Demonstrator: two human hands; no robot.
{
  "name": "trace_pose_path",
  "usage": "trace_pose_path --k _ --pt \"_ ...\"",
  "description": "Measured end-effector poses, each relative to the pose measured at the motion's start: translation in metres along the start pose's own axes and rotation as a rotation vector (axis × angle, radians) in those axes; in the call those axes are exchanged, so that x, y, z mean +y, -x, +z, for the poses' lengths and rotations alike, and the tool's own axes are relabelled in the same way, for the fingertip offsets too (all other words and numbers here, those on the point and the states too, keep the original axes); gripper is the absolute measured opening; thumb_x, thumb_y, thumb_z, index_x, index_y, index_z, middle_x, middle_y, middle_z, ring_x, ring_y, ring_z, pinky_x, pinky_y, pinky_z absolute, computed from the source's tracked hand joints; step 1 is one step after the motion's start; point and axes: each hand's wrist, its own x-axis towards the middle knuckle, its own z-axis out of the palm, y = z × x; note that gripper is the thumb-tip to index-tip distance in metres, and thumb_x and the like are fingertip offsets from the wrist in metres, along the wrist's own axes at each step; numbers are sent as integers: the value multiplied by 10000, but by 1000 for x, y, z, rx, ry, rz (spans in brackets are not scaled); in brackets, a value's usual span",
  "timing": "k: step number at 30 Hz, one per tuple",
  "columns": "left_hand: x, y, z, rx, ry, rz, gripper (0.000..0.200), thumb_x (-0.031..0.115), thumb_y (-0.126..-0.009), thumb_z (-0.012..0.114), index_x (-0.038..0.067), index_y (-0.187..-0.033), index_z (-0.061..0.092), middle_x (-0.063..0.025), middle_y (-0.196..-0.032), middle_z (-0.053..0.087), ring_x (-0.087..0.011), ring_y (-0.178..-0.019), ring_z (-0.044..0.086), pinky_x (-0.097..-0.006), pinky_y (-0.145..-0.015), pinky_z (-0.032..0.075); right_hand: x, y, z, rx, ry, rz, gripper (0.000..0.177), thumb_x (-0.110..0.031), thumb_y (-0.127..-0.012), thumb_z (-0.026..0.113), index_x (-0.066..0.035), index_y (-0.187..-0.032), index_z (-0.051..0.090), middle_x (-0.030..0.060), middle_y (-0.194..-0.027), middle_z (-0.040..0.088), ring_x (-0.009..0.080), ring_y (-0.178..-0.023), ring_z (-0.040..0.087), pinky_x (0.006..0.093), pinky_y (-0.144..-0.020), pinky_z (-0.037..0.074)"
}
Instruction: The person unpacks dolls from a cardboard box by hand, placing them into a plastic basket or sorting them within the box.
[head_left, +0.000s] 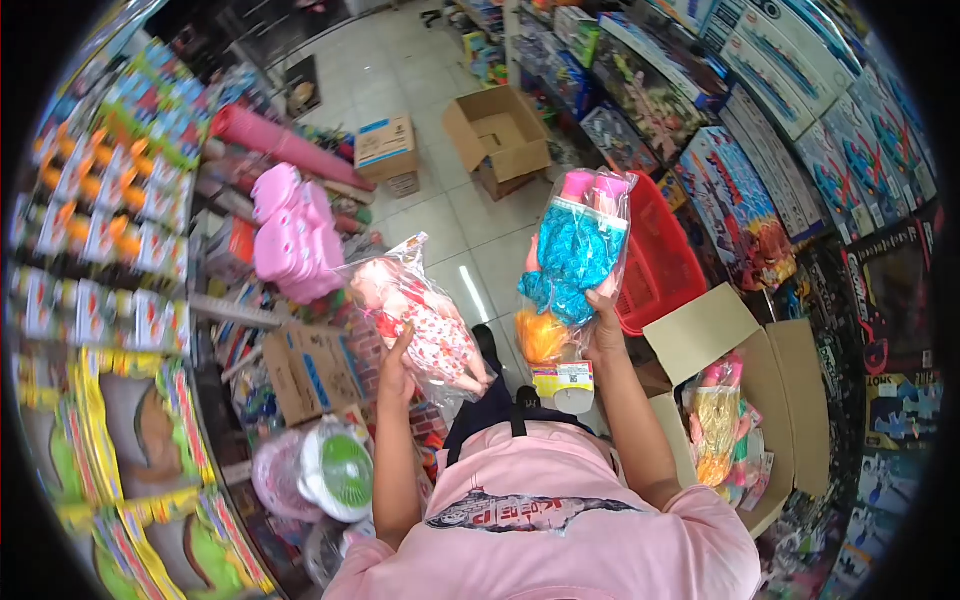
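Pink-shirted, standing in a toy-shop aisle, holding up two bagged dolls side by side above the tiled floor [440,215]. In the left hand [396,368], fingers curled up around the lower edge of a clear bag, a doll in a red-and-white dress [430,325], lying tilted with its head toward the upper left. In the right hand [605,318], fingers clasped on the side of a second clear bag, a doll in a blue dress [575,250], orange hair at the bottom end, pink at the top, a printed tag [563,378] dangling beneath. Both bags raised in front of the chest, near each other but not touching.

Just behind the blue doll, a red plastic basket [660,265]. Lower right, an open cardboard box [790,390] with more bagged dolls [718,420] inside. Farther off on the floor, a brown carton [500,130] with its flaps up, and near it a closed carton [388,150] with a blue label. To the left, a stack of pink plastic ware [295,235] before shelves of packaged toys [110,230]; to the right, boxed toys [800,120] on racks.
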Motion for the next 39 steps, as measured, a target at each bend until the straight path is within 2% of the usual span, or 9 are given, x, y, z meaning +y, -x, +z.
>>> trace_pose_path --k 6,12,20,23,28,32,36,38,39 --pt "25 -113 45 -102 -150 76 678 97 -886 691 46 -1463 337 -122 -1378 516 -230 -1269 513 -393 -1081 401 -49 -57 12 211 213 -412 762 -102 -765 674 -61 -1442 327 101 -1325 508 256 -1200 535 391 -1010 460" --pt "33 -207 94 -313 -216 -76 687 95 -897 690 59 -1465 305 -100 -1357 516 -192 -1234 529 -365 -1063 411 -96 -84 -26 430 1020 -781 669 -45 -743 639 -64 -1375 421 118 -1278 545 259 -1184 537 393 -982 447" --pt "24 -280 193 -537 -352 -144 710 98 -890 695 47 -1474 295 -119 -1401 475 -211 -1266 498 -378 -1069 402 -32 -132 -180 793 1444 -504 473 -17 -768 596 -60 -1234 529 206 -1188 577 423 -1139 537 459 -975 428" --pt "17 -304 236 -601 -461 -113 710 121 -876 721 35 -1456 321 -115 -1382 483 -213 -1251 499 -369 -1057 396 -21 -148 -189 762 1626 59 536 -35 -761 619 -112 -1279 503 170 -1275 539 398 -1218 490 493 -985 427" --pt "11 -317 317 -672 -712 69 653 149 -867 735 10 -1398 382 -113 -1301 529 -191 -1177 527 -348 -1021 406 28 -180 -232 804 1478 143 569 -71 -773 641 -141 -1306 457 147 -1332 484 410 -1261 458 539 -987 417" --pt "-15 -328 367 -975 -1005 193 573 156 -853 746 -2 -1322 458 -132 -1215 590 -217 -1103 580 -354 -964 444 26 -185 -261 819 1354 266 734 -176 -742 758 -150 -1375 387 163 -1389 429 423 -1295 428 535 -1037 390" --pt "-61 -313 431 -1437 -1311 352 485 88 -773 739 29 -1210 537 -219 -1056 638 -402 -977 632 -412 -844 497 -8 -176 -247 765 1424 407 869 -313 -676 853 -142 -1394 394 197 -1421 416 394 -1335 404 497 -1078 371" --pt "-83 -297 461 -1708 -1364 519 538 62 -727 725 78 -1232 543 -190 -1117 637 -419 -1010 613 -442 -844 508 -28 -170 -248 671 950 363 997 -422 -617 891 -113 -1419 386 217 -1458 389 347 -1357 386 460 -1104 354" --pt "-100 -298 467 -1817 -1394 562 574 73 -695 723 115 -1241 552 -151 -1166 637 -400 -1025 613 -472 -825 512 -25 -161 -239 737 654 112 899 -421 -686 853 -74 -1398 428 170 -1393 488 287 -1299 458 436 -1076 388"
